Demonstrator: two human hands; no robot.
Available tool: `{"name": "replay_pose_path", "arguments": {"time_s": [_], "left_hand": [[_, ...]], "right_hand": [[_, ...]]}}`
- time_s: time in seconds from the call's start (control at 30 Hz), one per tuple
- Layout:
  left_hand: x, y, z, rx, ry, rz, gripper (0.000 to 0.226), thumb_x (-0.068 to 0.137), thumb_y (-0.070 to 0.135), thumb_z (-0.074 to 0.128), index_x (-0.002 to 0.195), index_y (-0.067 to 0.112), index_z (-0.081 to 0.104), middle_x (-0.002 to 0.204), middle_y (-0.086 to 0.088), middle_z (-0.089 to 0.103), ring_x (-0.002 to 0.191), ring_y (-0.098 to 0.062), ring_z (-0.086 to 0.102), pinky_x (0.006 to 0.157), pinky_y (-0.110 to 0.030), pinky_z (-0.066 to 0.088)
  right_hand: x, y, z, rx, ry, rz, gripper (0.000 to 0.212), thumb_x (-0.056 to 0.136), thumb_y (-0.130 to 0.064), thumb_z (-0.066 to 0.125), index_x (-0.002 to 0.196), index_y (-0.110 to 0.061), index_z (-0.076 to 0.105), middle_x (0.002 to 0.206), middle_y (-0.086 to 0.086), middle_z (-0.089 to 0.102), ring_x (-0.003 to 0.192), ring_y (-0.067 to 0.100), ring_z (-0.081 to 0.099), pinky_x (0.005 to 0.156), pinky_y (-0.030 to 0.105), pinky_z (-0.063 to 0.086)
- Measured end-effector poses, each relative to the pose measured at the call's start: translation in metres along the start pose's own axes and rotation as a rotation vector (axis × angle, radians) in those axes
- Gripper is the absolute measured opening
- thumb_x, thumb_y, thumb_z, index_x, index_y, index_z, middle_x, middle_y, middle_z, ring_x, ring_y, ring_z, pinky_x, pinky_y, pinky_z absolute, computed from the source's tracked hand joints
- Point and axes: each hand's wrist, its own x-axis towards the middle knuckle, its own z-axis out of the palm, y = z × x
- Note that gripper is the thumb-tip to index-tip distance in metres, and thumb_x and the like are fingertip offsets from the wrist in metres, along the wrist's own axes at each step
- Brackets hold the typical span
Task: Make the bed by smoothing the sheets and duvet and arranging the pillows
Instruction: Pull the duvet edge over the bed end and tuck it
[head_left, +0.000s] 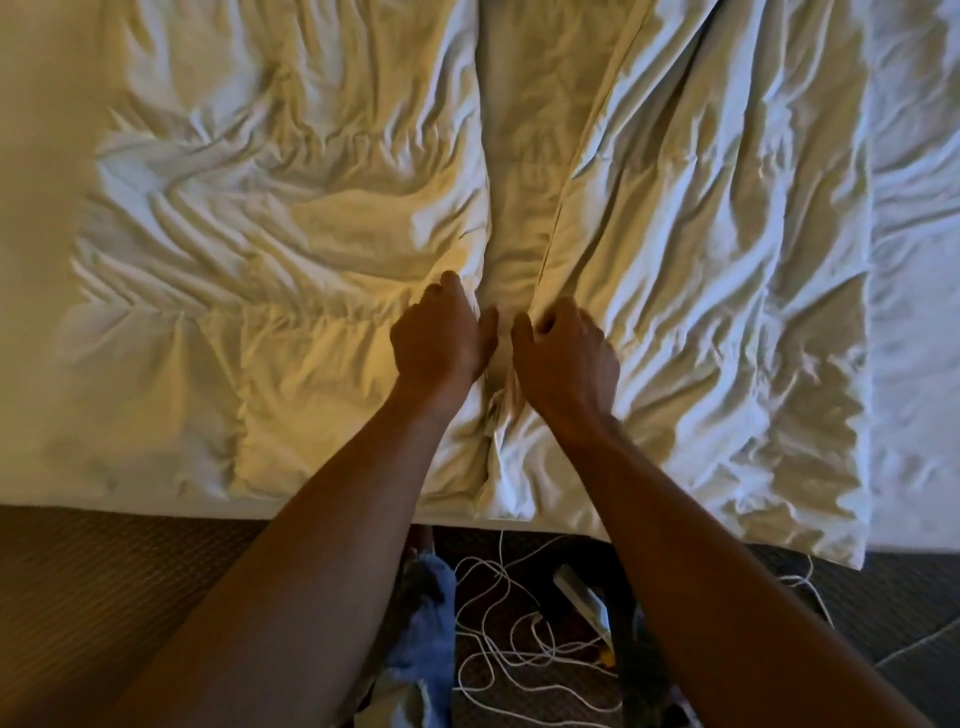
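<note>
A rumpled white duvet covered the bed across most of the frame, with a long fold running from the top centre down to the lower centre. At the middle of the frame the left hand had its fingers curled into the cloth on the left side of that fold, while the right hand pinched the hemmed edge on the right side. White cables and a blue cloth lay on the floor at bottom centre.
</note>
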Motion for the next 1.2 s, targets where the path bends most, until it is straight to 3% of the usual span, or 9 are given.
{"name": "replay_pose_path", "arguments": {"time_s": [0.07,0.2,0.43,0.57,0.67,0.8,0.87,0.97,1.2], "left_hand": [[0.008,0.001,0.008,0.01,-0.047,-0.013,0.059,0.097,0.052,0.057,0.134,0.008,0.044,0.125,-0.012,0.062,0.11,-0.038,0.065,0.079,-0.043,0.047],[0.014,-0.014,0.028,-0.026,-0.086,0.0,0.034,0.102,0.025,0.048,0.132,0.011,0.048,0.126,-0.013,0.064,0.115,-0.037,0.063,0.087,-0.044,0.049],[0.005,-0.05,0.043,-0.196,-0.107,0.154,0.011,0.098,0.032,0.052,0.104,0.024,0.053,0.105,-0.006,0.069,0.1,-0.037,0.064,0.07,-0.039,0.042],[-0.005,-0.061,0.045,-0.285,-0.066,0.185,0.025,0.098,0.035,0.057,0.121,0.023,0.059,0.116,-0.003,0.069,0.105,-0.034,0.065,0.083,-0.045,0.051],[-0.013,-0.066,0.043,-0.365,0.013,0.235,0.027,0.099,0.034,0.055,0.122,0.021,0.063,0.114,-0.004,0.066,0.105,-0.03,0.063,0.087,-0.049,0.052],[-0.031,-0.094,0.022,-0.342,0.371,0.214,0.033,0.1,0.03,0.055,0.13,0.021,0.066,0.127,-0.003,0.063,0.124,-0.026,0.053,0.102,-0.042,0.046],[-0.034,-0.115,0.019,-0.252,0.402,0.155,0.043,0.103,0.033,0.051,0.146,0.025,0.054,0.152,-0.003,0.049,0.147,-0.025,0.036,0.117,-0.04,0.032],[-0.043,-0.151,0.042,0.034,0.229,0.136,0.059,0.106,0.05,0.034,0.162,0.034,0.021,0.171,-0.001,0.011,0.159,-0.026,0.002,0.126,-0.05,0.012],[-0.049,-0.186,0.096,0.151,0.171,0.191,0.068,0.103,0.056,0.038,0.162,0.031,0.017,0.172,-0.004,0.004,0.158,-0.032,-0.002,0.125,-0.054,0.015]], "right_hand": [[0.02,-0.005,0.01,-0.13,-0.044,0.066,0.061,0.09,-0.062,0.058,0.122,-0.01,0.053,0.122,0.014,0.064,0.114,0.037,0.063,0.092,0.045,0.05],[0.036,0.003,0.03,-0.218,-0.175,0.054,0.032,0.097,-0.024,0.048,0.127,-0.014,0.056,0.128,0.015,0.066,0.121,0.038,0.061,0.097,0.044,0.048],[0.01,-0.009,0.052,-0.347,-0.319,-0.467,0.02,0.1,-0.025,0.044,0.116,-0.018,0.053,0.108,0.01,0.07,0.098,0.038,0.068,0.076,0.043,0.048],[0.007,0.001,0.066,-0.371,-0.386,-0.409,0.025,0.102,-0.026,0.041,0.123,-0.018,0.051,0.116,0.012,0.068,0.105,0.039,0.066,0.081,0.049,0.054],[0.01,0.001,0.075,-0.062,-0.368,-0.275,0.024,0.102,-0.028,0.046,0.122,-0.017,0.053,0.118,0.011,0.063,0.109,0.036,0.062,0.087,0.05,0.052],[-0.02,0.003,0.072,0.149,-0.075,-0.356,0.03,0.102,-0.024,0.048,0.13,-0.016,0.056,0.125,0.005,0.057,0.117,0.028,0.055,0.095,0.047,0.048],[-0.037,-0.01,0.072,0.074,0.004,-0.52,0.039,0.099,-0.025,0.051,0.136,-0.014,0.054,0.139,0.007,0.051,0.131,0.026,0.047,0.107,0.044,0.043],[-0.052,-0.021,0.092,-0.214,-0.072,-0.671,0.056,0.103,-0.041,0.043,0.156,-0.025,0.037,0.169,0.009,0.02,0.157,0.027,0.013,0.125,0.047,0.019],[-0.048,0.022,0.161,-0.516,-0.121,-0.629,0.064,0.105,-0.053,0.03,0.163,-0.033,0.012,0.172,0.008,-0.001,0.159,0.031,-0.005,0.121,0.067,0.005]]}}
